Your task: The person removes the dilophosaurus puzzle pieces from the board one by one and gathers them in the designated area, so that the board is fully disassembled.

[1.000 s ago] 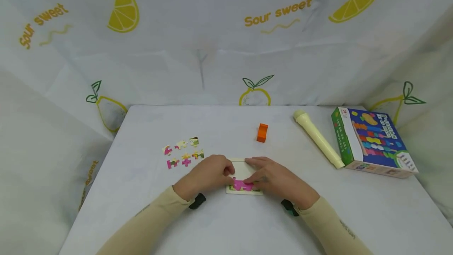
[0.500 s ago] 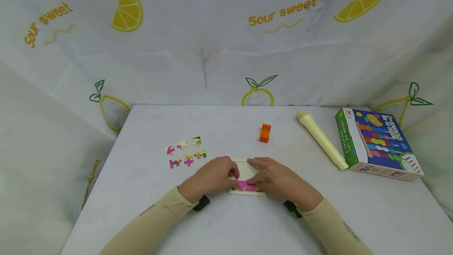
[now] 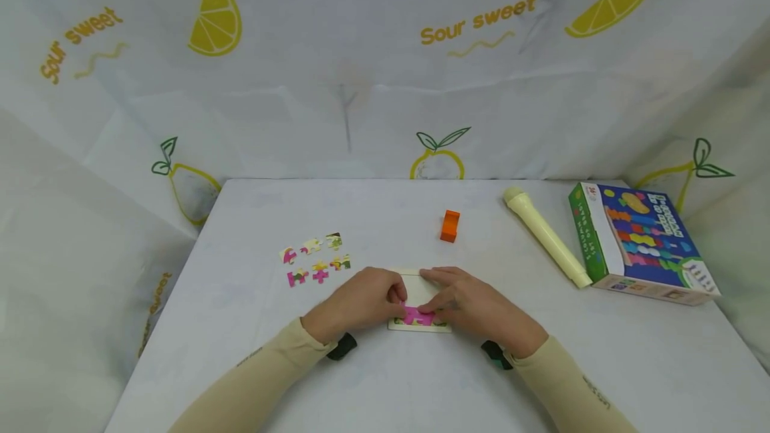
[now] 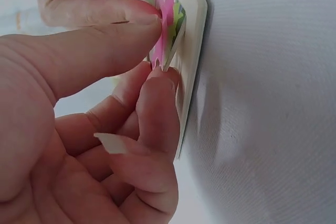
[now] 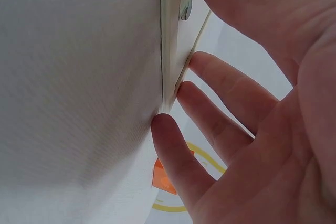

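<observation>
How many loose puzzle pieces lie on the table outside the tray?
6, in two rows left of the tray: back-left piece, back-middle piece, back-right piece; front-left piece, front-middle piece, front-right piece. Any under the left hand would be hidden.

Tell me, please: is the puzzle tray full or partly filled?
Partly filled: pink puzzle pieces show in the near part of the puzzle tray; its far middle shows bare.

A booth-like spot, curtained at the back and both sides by white cloth [image 3: 289, 119] printed with lemons [image 3: 215, 17] and "Sour sweet" lettering [image 3: 479, 21]. Within it stands a white bench [image 3: 415, 386] bearing puzzle pieces [image 3: 320, 277] and a bead box [image 3: 645, 242]. Whether home or lab lies beyond cannot be told.
</observation>
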Action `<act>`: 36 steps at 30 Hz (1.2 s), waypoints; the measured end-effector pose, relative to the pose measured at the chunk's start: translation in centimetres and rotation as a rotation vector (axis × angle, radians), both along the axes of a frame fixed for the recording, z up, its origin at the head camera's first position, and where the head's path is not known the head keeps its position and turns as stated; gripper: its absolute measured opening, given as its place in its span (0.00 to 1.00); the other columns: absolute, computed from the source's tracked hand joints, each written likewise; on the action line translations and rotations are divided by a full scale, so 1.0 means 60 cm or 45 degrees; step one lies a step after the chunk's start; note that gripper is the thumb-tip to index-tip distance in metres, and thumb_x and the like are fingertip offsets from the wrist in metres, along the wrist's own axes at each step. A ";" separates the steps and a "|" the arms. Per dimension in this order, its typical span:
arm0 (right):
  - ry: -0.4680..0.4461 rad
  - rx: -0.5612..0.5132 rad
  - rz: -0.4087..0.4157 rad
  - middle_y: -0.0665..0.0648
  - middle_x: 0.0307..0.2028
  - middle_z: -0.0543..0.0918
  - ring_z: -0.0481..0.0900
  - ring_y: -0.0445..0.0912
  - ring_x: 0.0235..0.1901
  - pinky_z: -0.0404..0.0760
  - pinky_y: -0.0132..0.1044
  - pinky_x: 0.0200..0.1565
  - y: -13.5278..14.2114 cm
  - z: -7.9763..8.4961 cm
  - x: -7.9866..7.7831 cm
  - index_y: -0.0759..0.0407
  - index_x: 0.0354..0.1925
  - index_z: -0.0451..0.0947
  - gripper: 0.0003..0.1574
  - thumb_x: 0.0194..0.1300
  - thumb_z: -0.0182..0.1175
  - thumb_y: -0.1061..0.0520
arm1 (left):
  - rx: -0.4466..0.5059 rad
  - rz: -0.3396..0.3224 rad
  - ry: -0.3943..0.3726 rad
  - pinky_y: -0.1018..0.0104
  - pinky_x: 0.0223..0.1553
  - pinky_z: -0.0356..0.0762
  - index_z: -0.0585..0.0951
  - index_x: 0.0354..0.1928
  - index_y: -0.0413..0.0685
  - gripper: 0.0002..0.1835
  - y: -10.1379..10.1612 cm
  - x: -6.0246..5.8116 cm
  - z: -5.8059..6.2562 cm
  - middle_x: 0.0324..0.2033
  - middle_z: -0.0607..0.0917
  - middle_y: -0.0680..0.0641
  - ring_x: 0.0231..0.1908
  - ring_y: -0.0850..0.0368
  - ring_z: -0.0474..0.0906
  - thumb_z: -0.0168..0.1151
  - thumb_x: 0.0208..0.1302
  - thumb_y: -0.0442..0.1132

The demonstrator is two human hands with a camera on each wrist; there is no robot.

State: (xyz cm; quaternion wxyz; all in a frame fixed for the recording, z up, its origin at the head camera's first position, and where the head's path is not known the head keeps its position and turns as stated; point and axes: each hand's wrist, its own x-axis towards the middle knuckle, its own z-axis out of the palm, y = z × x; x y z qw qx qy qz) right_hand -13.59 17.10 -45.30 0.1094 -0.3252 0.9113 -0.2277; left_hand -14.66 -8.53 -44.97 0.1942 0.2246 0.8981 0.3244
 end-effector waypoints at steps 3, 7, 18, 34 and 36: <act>-0.003 0.000 -0.005 0.57 0.75 0.78 0.71 0.57 0.76 0.77 0.57 0.71 0.000 0.000 0.002 0.39 0.52 0.93 0.18 0.66 0.77 0.56 | 0.035 0.010 -0.021 0.70 0.36 0.78 0.87 0.37 0.53 0.06 0.000 0.001 0.002 0.27 0.84 0.59 0.29 0.64 0.78 0.78 0.66 0.41; -0.003 0.005 -0.008 0.57 0.75 0.78 0.71 0.58 0.76 0.77 0.57 0.71 0.001 0.001 0.003 0.39 0.52 0.93 0.18 0.66 0.77 0.56 | 0.039 0.013 -0.029 0.71 0.37 0.78 0.89 0.39 0.52 0.05 0.000 0.001 0.004 0.29 0.85 0.60 0.30 0.65 0.78 0.77 0.67 0.41; 0.023 -0.007 0.015 0.59 0.75 0.78 0.72 0.59 0.76 0.77 0.58 0.71 0.002 -0.002 0.000 0.41 0.53 0.93 0.19 0.65 0.78 0.57 | 0.083 0.009 -0.077 0.68 0.40 0.78 0.89 0.37 0.55 0.02 -0.002 -0.004 0.005 0.31 0.86 0.60 0.34 0.63 0.79 0.74 0.71 0.41; -0.022 -0.015 0.016 0.56 0.76 0.77 0.71 0.58 0.76 0.76 0.58 0.71 -0.001 0.001 -0.002 0.37 0.53 0.93 0.18 0.67 0.76 0.55 | 0.167 0.073 -0.071 0.66 0.40 0.79 0.88 0.36 0.65 0.05 -0.080 0.001 0.002 0.31 0.88 0.62 0.34 0.62 0.81 0.71 0.72 0.44; -0.039 -0.015 0.006 0.56 0.76 0.77 0.71 0.58 0.76 0.76 0.58 0.71 0.000 0.001 -0.001 0.37 0.54 0.93 0.18 0.68 0.76 0.54 | 0.158 0.122 -0.060 0.66 0.40 0.79 0.88 0.37 0.66 0.05 -0.110 0.004 0.000 0.31 0.88 0.62 0.35 0.62 0.82 0.71 0.72 0.44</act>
